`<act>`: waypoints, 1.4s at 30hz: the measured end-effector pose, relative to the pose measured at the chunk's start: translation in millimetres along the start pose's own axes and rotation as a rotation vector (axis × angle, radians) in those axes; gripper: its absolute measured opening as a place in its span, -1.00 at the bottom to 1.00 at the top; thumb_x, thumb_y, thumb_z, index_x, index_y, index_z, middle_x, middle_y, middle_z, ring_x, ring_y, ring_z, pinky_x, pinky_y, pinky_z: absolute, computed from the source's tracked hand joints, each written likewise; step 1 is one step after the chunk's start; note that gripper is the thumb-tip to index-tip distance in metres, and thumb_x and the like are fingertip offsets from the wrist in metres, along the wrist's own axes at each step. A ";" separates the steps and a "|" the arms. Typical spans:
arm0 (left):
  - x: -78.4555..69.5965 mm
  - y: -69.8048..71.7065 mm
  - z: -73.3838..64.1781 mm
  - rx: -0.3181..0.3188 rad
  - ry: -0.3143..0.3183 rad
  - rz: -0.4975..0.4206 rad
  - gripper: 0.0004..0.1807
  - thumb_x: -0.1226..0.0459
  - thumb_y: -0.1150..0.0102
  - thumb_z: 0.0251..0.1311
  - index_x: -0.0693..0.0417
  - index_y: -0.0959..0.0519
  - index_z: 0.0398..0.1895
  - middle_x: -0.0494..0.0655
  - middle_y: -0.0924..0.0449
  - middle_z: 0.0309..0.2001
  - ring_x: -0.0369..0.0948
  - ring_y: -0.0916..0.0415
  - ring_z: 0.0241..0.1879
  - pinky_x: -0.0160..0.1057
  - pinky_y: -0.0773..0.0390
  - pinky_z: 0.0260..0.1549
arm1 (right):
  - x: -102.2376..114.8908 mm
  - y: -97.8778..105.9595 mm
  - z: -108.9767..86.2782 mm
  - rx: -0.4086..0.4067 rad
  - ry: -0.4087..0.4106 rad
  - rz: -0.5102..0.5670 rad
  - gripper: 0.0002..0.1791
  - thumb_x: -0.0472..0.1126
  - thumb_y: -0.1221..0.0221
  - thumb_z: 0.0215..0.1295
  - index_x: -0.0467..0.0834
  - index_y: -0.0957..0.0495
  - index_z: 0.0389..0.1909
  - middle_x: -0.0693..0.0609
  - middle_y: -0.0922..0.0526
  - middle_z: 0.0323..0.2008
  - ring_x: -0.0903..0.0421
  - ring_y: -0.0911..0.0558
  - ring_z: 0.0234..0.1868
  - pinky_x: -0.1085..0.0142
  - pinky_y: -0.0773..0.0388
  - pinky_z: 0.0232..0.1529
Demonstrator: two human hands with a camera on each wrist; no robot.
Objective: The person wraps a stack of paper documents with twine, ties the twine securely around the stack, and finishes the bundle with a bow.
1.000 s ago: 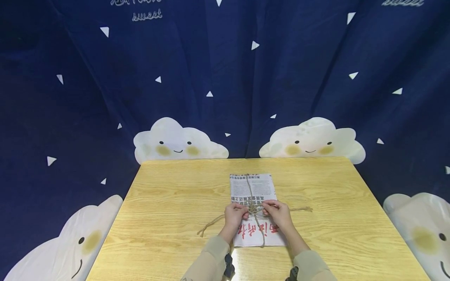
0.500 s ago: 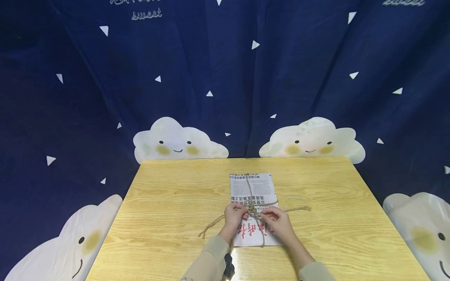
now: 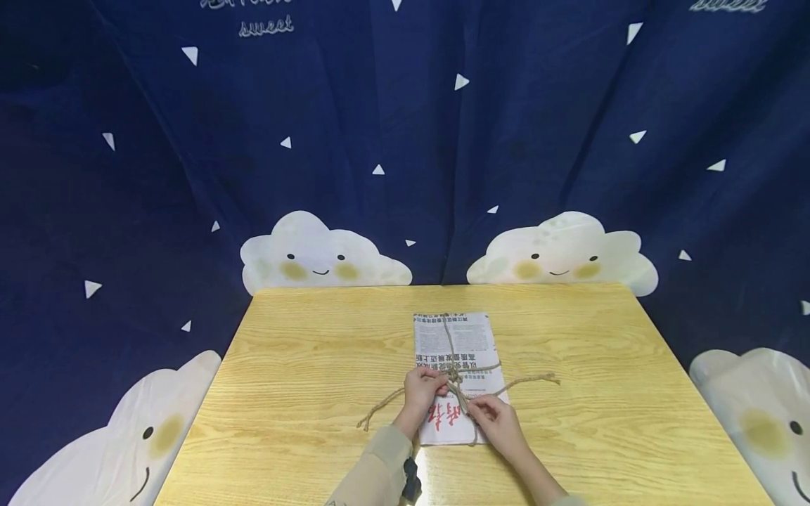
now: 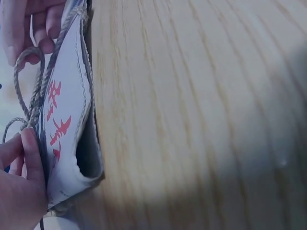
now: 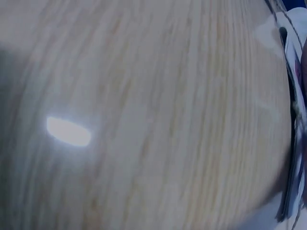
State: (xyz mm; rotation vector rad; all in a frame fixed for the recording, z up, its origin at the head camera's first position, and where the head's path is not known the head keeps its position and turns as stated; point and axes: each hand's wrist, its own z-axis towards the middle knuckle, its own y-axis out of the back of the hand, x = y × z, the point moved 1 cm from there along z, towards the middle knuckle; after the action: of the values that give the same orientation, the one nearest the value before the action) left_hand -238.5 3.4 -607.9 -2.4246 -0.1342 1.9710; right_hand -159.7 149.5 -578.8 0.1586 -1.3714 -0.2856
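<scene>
A folded newspaper bundle (image 3: 433,340) lies flat on the wooden table, with brown twine (image 3: 450,336) running lengthwise and crosswise over it. Near its middle the twine meets in a knot (image 3: 453,374). My left hand (image 3: 422,395) pinches the twine at the left side of that knot. Below and to the right of the knot, my right hand (image 3: 498,423) pinches a loop of twine drawn toward me. The left wrist view shows this loop (image 4: 17,81) between both hands. In the right wrist view only the bundle's edge (image 5: 292,120) shows, at the far right.
One loose twine end (image 3: 376,409) lies on the table left of the bundle, another (image 3: 534,379) to the right. The wooden table (image 3: 304,351) extends around the bundle. Behind it hangs a dark blue curtain (image 3: 354,126) printed with clouds and triangles.
My right hand has moved from the right side of the knot down toward the bundle's near edge, drawing a twine loop along. My left hand has stayed at the knot.
</scene>
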 end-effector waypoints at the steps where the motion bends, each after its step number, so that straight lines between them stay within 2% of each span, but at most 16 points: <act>1: -0.5 0.0 -0.4 0.003 -0.005 0.001 -0.83 0.54 -0.24 -0.07 0.50 -0.46 -0.43 0.29 -0.59 -0.55 -0.23 -0.55 -0.69 -0.24 -0.63 -0.58 | -1.3 -0.8 0.7 -0.016 -0.039 0.008 -0.95 -0.51 -0.19 0.05 -0.41 -0.56 -0.41 -0.23 -0.61 -0.51 0.04 -0.62 -0.53 0.41 -0.59 -0.51; 5: -0.9 0.2 -0.5 0.010 -0.020 0.003 -0.83 0.54 -0.24 -0.07 0.51 -0.46 -0.43 0.28 -0.58 -0.55 -0.17 -0.57 -0.66 -0.21 -0.64 -0.56 | -19.5 -4.4 7.3 -0.110 -0.189 0.012 -0.91 -0.46 -0.18 0.10 -0.42 -0.55 -0.36 -0.21 -0.62 -0.56 0.13 -0.60 -0.60 0.43 -0.57 -0.57; 10: 1.9 0.4 1.0 0.020 -0.020 0.010 -0.86 0.55 -0.24 -0.08 0.45 -0.47 -0.46 0.06 -0.56 -0.63 -0.24 -0.55 -0.68 -0.28 -0.63 -0.59 | -34.2 -6.6 14.5 -0.222 -0.328 -0.089 -0.88 -0.38 -0.23 0.07 -0.39 -0.53 -0.42 -0.09 -0.60 -0.65 0.23 -0.54 -0.71 0.47 -0.50 -0.66; 13: 2.9 0.6 1.2 0.027 -0.019 0.007 -0.87 0.55 -0.24 -0.07 0.44 -0.47 -0.47 0.04 -0.56 -0.63 -0.26 -0.54 -0.69 -0.28 -0.63 -0.59 | -29.7 -5.5 16.1 -0.248 -0.360 -0.148 -0.84 -0.34 -0.24 0.06 -0.37 -0.50 -0.40 -0.07 -0.60 -0.68 0.21 -0.54 -0.73 0.47 -0.45 -0.68; 19: 1.7 -0.3 0.5 0.029 -0.018 0.011 -0.89 0.56 -0.22 -0.07 0.44 -0.47 -0.48 0.03 -0.55 -0.64 -0.26 -0.54 -0.69 -0.28 -0.63 -0.59 | -23.4 -3.6 20.7 -0.266 -0.379 -0.216 -0.68 -0.32 -0.24 0.05 -0.41 -0.49 -0.18 -0.14 -0.65 -0.61 0.15 -0.59 -0.68 0.44 -0.47 -0.59; 21: 1.2 -0.6 0.5 0.026 -0.015 0.013 -0.89 0.57 -0.22 -0.07 0.43 -0.47 -0.48 0.00 -0.54 -0.64 -0.26 -0.53 -0.69 -0.28 -0.63 -0.59 | -22.9 -3.0 23.0 -0.275 -0.400 -0.190 -0.68 -0.31 -0.21 0.08 -0.44 -0.51 -0.17 -0.15 -0.65 -0.59 0.16 -0.58 -0.69 0.44 -0.49 -0.63; 27: 0.9 -0.3 0.2 0.028 -0.019 0.022 -0.89 0.57 -0.22 -0.08 0.43 -0.47 -0.49 -0.04 -0.52 -0.66 -0.25 -0.53 -0.68 -0.27 -0.63 -0.58 | -24.7 -1.8 31.0 -0.267 -0.505 0.047 -0.66 -0.26 -0.09 0.22 -0.52 -0.50 -0.19 -0.11 -0.62 -0.64 0.21 -0.52 -0.75 0.40 -0.50 -0.75; 30: 1.1 0.0 -0.3 0.036 -0.033 0.029 -0.89 0.57 -0.23 -0.09 0.43 -0.47 -0.49 -0.01 -0.53 -0.65 -0.24 -0.54 -0.68 -0.26 -0.63 -0.58 | -25.3 -1.0 36.1 -0.265 -0.547 0.092 -0.68 -0.27 -0.12 0.19 -0.49 -0.50 -0.18 -0.06 -0.60 -0.67 0.23 -0.49 -0.74 0.40 -0.46 -0.75; 32: 1.2 0.3 -0.1 0.037 -0.026 0.030 -0.89 0.57 -0.23 -0.09 0.43 -0.48 -0.49 0.01 -0.54 -0.65 -0.23 -0.55 -0.68 -0.26 -0.63 -0.58 | -26.2 -0.8 40.5 -0.271 -0.532 0.105 -0.70 -0.30 -0.13 0.18 -0.48 -0.48 -0.18 -0.07 -0.61 -0.64 0.22 -0.51 -0.71 0.41 -0.47 -0.74; 36: 1.6 0.5 0.4 0.041 -0.025 0.043 -0.89 0.57 -0.23 -0.11 0.42 -0.48 -0.49 0.03 -0.56 -0.63 -0.23 -0.55 -0.67 -0.26 -0.63 -0.58 | -30.4 -0.8 50.9 -0.282 -0.436 0.085 -0.77 -0.37 -0.14 0.16 -0.43 -0.50 -0.20 -0.14 -0.64 -0.52 0.18 -0.56 -0.65 0.41 -0.52 -0.68; 42: 1.9 0.9 1.1 0.047 -0.010 0.076 -0.87 0.57 -0.24 -0.12 0.42 -0.49 -0.48 0.00 -0.56 -0.62 -0.24 -0.54 -0.67 -0.26 -0.63 -0.57 | -40.7 -0.9 64.7 -0.243 -0.307 0.024 -0.81 -0.42 -0.15 0.14 -0.41 -0.56 -0.22 -0.25 -0.63 -0.43 0.06 -0.61 -0.58 0.36 -0.60 -0.56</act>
State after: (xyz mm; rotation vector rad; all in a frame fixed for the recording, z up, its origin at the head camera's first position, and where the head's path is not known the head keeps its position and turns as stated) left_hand -239.1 2.7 -610.1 -2.4261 0.0039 1.9923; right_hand -230.1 164.0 -604.7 -0.1077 -1.6267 -0.4678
